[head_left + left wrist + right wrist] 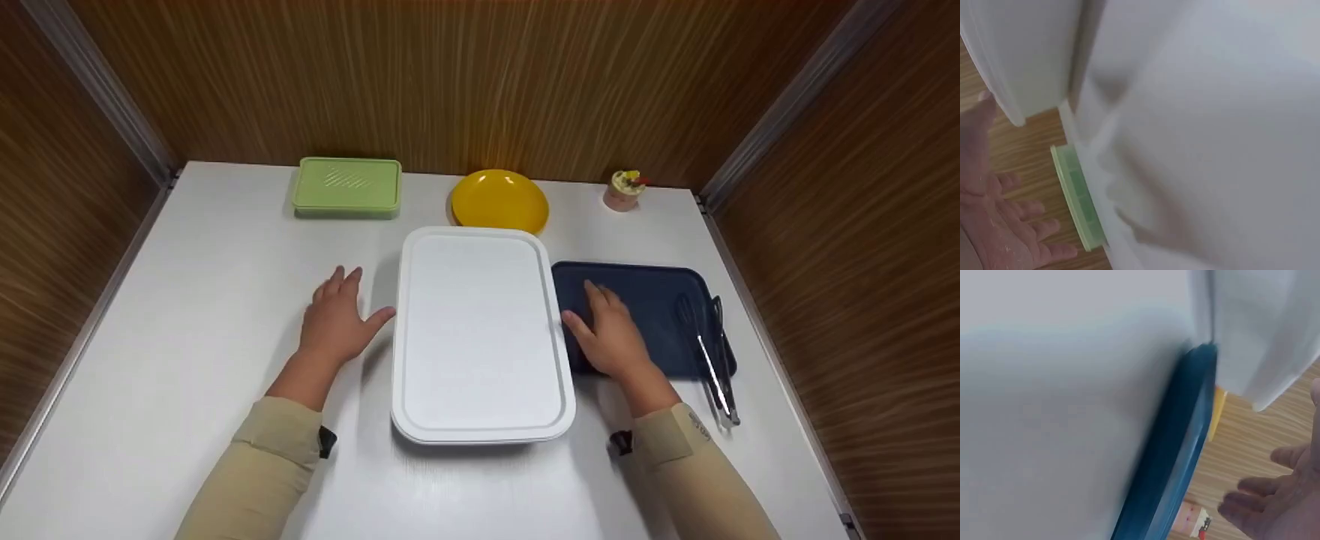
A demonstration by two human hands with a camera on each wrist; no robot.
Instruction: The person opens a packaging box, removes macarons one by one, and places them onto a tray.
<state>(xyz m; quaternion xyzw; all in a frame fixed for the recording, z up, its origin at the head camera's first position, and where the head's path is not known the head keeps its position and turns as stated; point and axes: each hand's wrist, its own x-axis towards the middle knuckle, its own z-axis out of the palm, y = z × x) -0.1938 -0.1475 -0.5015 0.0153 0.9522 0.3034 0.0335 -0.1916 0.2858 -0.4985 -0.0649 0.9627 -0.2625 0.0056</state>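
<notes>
While left hand (pixel 336 322) and right hand (pixel 613 334) are spread, the white box (pixel 480 334) sits between.

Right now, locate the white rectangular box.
In the head view, the white box is at centre, between the left hand and right hand, in front of the round yellow plate.

White tabletop (pixel 187 337), plain surface. Large white lidded box (pixel 480 337) stands around middle, long sides running from near edge toward far edge. Dark blue tray (pixel 652 330) just beside it, toward right edge. Along far edge: green lidded container (pixel 347 187) toward left corner, yellow plate (pixel 500 201) mid-edge, small pink cup (pixel 622 196) near right corner.
</notes>
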